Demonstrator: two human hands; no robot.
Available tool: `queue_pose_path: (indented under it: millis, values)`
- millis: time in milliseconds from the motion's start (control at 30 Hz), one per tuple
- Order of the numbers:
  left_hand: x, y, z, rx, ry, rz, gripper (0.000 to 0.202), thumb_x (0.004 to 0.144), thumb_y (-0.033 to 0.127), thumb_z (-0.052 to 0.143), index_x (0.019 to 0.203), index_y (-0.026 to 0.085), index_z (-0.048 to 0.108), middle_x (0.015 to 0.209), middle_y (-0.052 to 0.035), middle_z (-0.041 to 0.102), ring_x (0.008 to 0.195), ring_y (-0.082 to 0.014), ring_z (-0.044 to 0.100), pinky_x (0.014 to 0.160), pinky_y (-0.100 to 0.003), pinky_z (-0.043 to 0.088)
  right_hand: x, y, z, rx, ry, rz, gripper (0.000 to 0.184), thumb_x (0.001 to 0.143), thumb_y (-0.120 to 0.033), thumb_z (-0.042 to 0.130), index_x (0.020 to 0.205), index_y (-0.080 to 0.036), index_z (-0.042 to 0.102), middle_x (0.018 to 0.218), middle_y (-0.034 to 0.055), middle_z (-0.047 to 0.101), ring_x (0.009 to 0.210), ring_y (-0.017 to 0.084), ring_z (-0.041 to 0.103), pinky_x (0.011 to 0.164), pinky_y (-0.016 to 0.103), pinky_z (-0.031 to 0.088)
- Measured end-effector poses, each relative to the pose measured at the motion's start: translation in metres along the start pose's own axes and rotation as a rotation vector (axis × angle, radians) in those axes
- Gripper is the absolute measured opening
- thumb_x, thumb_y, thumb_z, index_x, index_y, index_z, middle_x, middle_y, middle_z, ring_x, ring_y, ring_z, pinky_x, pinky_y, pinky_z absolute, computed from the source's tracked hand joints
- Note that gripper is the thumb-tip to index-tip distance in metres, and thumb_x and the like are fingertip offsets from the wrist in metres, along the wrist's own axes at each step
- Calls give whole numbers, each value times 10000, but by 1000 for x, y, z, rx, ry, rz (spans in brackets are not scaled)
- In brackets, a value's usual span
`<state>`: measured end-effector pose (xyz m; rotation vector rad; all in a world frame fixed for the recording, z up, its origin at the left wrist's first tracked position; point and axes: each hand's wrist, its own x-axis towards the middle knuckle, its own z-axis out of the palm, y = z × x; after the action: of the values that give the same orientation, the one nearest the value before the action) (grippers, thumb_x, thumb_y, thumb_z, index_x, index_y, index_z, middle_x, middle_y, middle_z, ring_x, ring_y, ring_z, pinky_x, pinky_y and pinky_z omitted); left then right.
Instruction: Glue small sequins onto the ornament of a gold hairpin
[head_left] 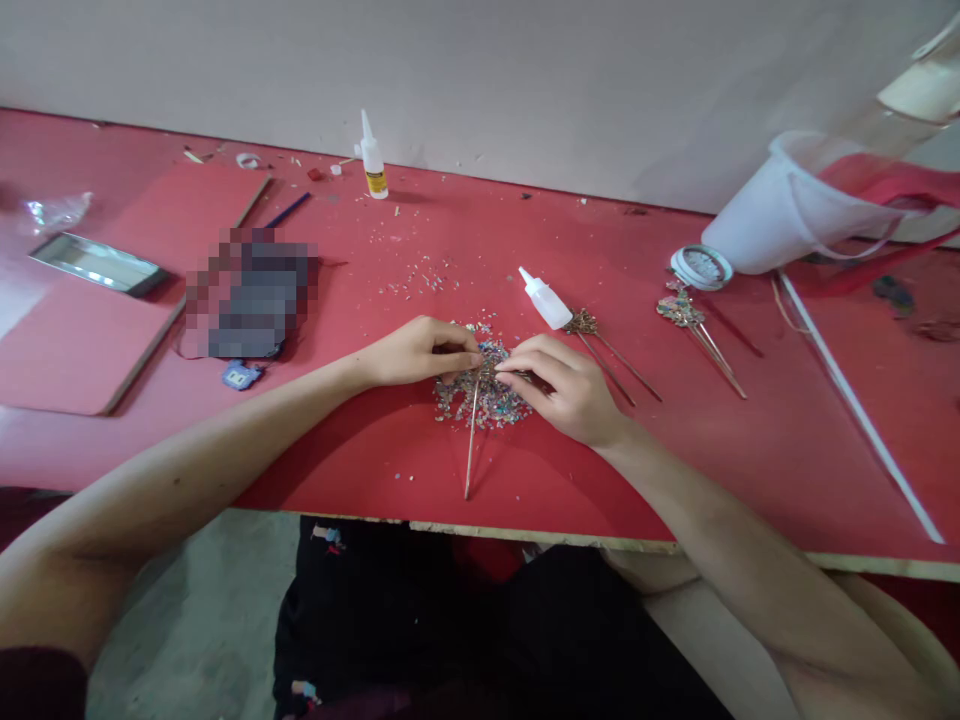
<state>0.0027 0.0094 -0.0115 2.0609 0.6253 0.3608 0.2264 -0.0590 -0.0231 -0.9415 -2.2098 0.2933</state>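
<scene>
1. Hands. My left hand (424,350) and right hand (566,390) meet at the middle of the red tabletop (360,440), over a pile of chips (487,400), small glittering fragments lying loose on the surface.

2. Fingers. The right fingers (508,376) pinch the upper end of a thin stick (471,445). The stick runs from the pile toward me, and its lower end rests near the tabletop's front edge. The left fingers (466,357) are pressed together, tips touching the same upper end. I cannot tell whether they hold a chip.

3. Containers.
- Small white bottle (546,300): lies on its side just beyond my right hand, nozzle pointing away to the left. The body is opaque, so the fill level cannot be read.
- Labelled bottle (373,162): stands upright near the wall, well apart from the pile, with a yellow label and a long nozzle. Contents not visible.
- White bucket (772,215): tipped on its side at the far right. The interior is not in view.
- Round lid (701,266): lies flat against the bucket. What it carries is too small to tell.

4. Adjacent items. Two decorated sticks (694,322) lie just in front of the round lid. Another pair (600,345) lies beside the small white bottle.
</scene>
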Motion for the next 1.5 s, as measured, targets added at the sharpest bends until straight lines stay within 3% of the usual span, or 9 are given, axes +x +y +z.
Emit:
queue_pose_path:
  millis: [400, 900, 1500]
  values:
    - [0, 2, -1, -15, -3, -4, 261, 908, 321, 494, 860, 121, 655, 626, 5, 586, 586, -80, 523, 589, -183, 398, -1, 0, 0, -23, -14, -48, 43, 884, -179, 600, 922, -189, 617, 876, 35, 637, 806, 135, 614, 737, 270, 503]
    - [0, -2, 0, 17, 11, 5, 292, 910, 353, 493, 883, 122, 669, 711, -20, 639, 629, -86, 553, 621, -189, 422, -2, 1, 0, -35, -34, -38, 45, 890, -198, 594, 928, -194, 619, 879, 36, 644, 803, 135, 617, 736, 269, 506]
    - [0, 3, -1, -35, -12, -7, 247, 908, 310, 499, 825, 123, 637, 606, 19, 560, 567, -69, 500, 600, -176, 397, -1, 1, 0, -20, -15, -47, 68, 884, -187, 598, 945, -190, 628, 889, 41, 639, 811, 138, 618, 736, 273, 504]
